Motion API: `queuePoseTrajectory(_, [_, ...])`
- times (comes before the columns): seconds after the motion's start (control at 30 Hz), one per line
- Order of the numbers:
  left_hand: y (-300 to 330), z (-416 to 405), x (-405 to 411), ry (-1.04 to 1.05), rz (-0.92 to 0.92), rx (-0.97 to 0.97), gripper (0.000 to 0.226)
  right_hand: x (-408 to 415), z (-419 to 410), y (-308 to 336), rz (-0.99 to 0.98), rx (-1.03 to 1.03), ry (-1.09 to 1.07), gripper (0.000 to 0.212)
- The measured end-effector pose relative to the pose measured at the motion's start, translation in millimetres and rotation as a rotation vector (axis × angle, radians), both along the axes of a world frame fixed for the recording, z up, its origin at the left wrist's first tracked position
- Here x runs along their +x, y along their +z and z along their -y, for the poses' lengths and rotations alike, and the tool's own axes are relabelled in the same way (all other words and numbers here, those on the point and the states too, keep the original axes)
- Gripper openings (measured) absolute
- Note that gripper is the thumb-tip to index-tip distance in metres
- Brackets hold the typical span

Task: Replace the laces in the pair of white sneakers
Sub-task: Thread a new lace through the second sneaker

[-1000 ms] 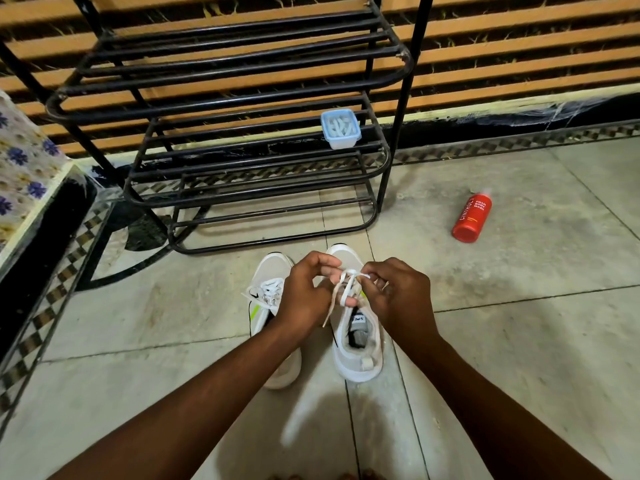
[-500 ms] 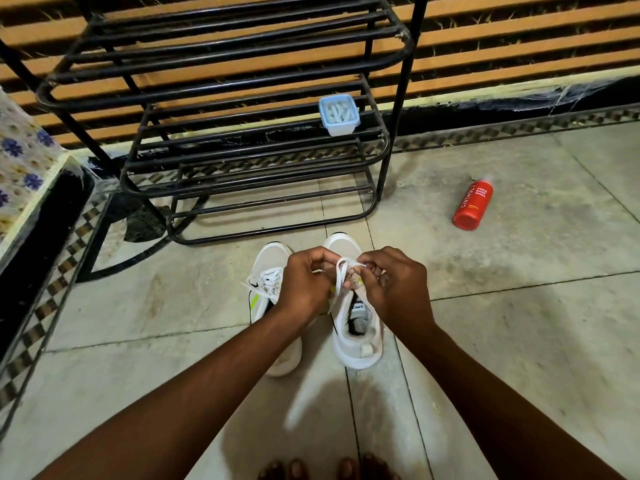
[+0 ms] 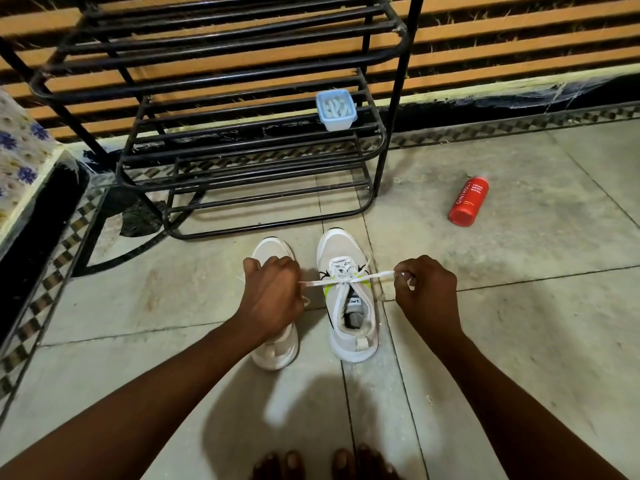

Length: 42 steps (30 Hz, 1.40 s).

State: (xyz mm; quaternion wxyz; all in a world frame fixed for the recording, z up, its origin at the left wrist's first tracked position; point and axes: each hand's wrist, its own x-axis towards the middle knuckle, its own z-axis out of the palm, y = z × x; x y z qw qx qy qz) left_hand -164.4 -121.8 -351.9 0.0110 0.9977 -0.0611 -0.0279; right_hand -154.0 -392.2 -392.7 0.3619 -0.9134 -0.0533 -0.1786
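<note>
Fingers (image 3: 403, 275) of the right hand (image 3: 427, 294) pinch one end of the white lace (image 3: 346, 280), while the left hand (image 3: 272, 299) curls its fingers round the other end, so the lace runs taut between them across the right sneaker (image 3: 349, 299). That sneaker stands on the tiled floor (image 3: 519, 323) at the centre of the view, toe toward twelve o'clock, with the crossing of the lace on its upper eyelets. The left sneaker (image 3: 275, 344) sits just beside it at nine o'clock, partly hidden under the left hand. A black metal shoe rack (image 3: 242, 140) stands at twelve o'clock with a small blue-lidded container (image 3: 336, 110) on one shelf. A red foam body wash bottle (image 3: 469, 201) lies on the floor at two o'clock. Bare toes (image 3: 322, 464) show at six o'clock.
</note>
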Motion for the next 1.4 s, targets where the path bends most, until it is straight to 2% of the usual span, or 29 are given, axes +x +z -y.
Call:
queuePoseTrajectory(0.13, [-0.1,-2.2,0.7,-0.065,-0.026,-0.003,0.015,0.6,5.7,-4.8,-0.021,-0.021,-0.008,0.01])
queuePoseTrajectory(0.27, [11.1,3.9,-0.6,-0.107,-0.06,0.168,0.018,-0.1,8.6,-6.6,-0.028,-0.05,-0.003,0.011])
queuePoseTrajectory(0.4, [19.4,5.1,-7.6,-0.112,-0.069,0.232,0.024,0.1,11.0,-11.6,-0.04,-0.08,0.007,0.016])
queuePoseTrajectory(0.7, [23.8,9.0,-7.4,-0.029,-0.031,0.185,0.021,0.3,11.2,-15.8,-0.035,-0.149,0.023,0.01])
queuePoseTrajectory(0.97, [13.7,2.1,-8.0,-0.1,-0.031,0.228,0.036,-0.9,8.3,-16.8,-0.082,-0.215,-0.03,0.012])
queuePoseTrajectory(1.1, [13.8,0.8,-9.2,-0.134,0.03,0.277,0.05,-2.3,4.5,-16.1,-0.098,-0.202,-0.044,0.014])
queuePoseTrajectory(1.4, [3.7,-2.1,-5.6,-0.117,0.069,0.285,0.04,-1.4,7.2,-20.9,-0.162,-0.214,-0.056,0.018])
